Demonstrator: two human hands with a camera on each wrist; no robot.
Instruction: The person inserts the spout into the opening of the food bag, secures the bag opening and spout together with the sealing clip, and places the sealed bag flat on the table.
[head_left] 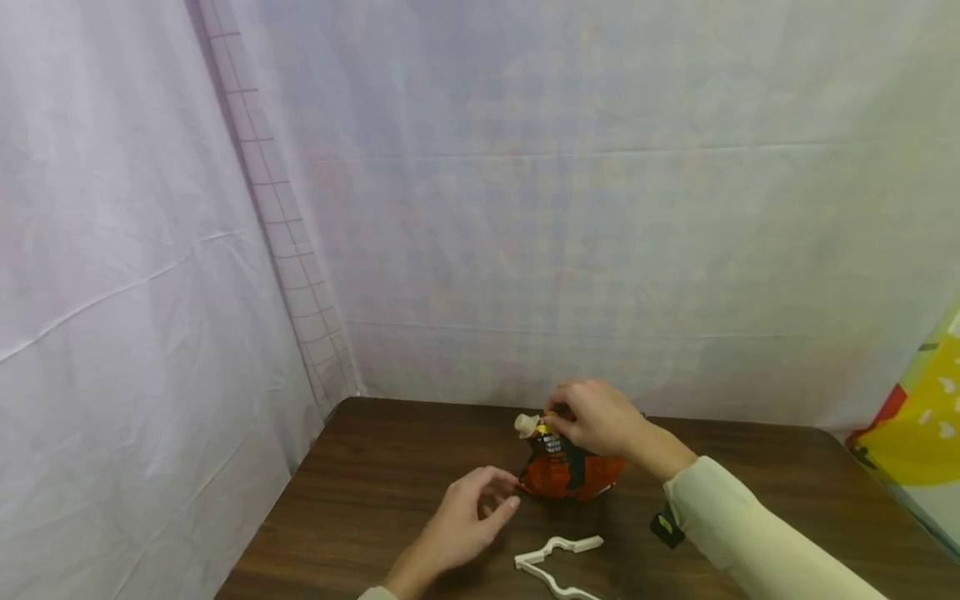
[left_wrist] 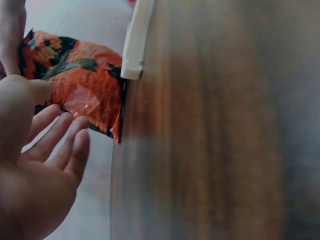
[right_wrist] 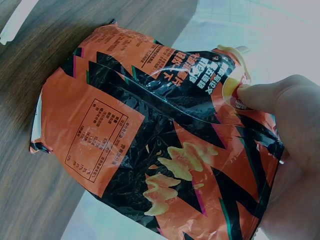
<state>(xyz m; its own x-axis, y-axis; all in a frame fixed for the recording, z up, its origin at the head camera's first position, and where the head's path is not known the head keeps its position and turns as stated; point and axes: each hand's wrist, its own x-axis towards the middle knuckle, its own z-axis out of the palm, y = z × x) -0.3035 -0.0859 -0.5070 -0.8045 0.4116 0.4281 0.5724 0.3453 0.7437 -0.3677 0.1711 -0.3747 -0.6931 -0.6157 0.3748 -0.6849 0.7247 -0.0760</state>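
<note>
Orange and black, the crinkled bag [head_left: 562,479] is on the table [head_left: 390,467] in the lower middle of the frame, just right of centre. My right hand [head_left: 600,417] reaches in from the lower right and pinches the bag's top edge between thumb and fingers; in the right wrist view my thumb presses close to a yellow patch on the print. A small pale piece [head_left: 525,425] sticks out at the bag's upper left end.

My left hand [head_left: 472,517] is at the bag's lower left, its fingers loosely curved and relaxed, the tips right by the corner; I can't tell whether they touch it. Near the bottom edge of the frame, a white clip [head_left: 583,545] lies on the wood with its arms spread in a V. A pale sleeve [head_left: 757,533] covers my right forearm. White sheets [head_left: 600,250] hang behind, and something yellow [head_left: 918,442] shows at the right edge.
</note>
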